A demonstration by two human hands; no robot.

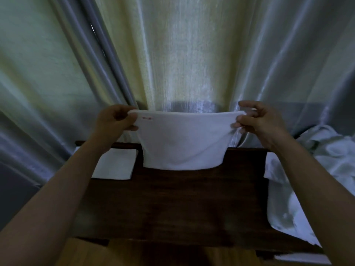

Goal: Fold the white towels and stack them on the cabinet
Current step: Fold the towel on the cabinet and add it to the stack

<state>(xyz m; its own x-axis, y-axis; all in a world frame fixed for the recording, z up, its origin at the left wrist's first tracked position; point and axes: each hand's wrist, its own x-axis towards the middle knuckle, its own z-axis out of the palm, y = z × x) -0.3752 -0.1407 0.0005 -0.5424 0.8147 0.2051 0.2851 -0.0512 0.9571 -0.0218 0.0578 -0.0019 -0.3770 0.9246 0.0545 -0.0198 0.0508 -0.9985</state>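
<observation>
The towel (182,143) between the grips is plain white with a small red mark beside the left grip. Below it, the cabinet (169,204) is dark brown wood; behind, the curtain (182,54) is pale cream and silvery grey.

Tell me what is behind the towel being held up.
Behind the held towel hang the pale curtains, and lower down the dark wooden cabinet. The cabinet's back edge and the curtain hem there are covered by the cloth.

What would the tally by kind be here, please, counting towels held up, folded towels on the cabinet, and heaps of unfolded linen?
Held-up towel: 1
Folded towel on the cabinet: 1
Unfolded linen heap: 1
Total: 3
</observation>
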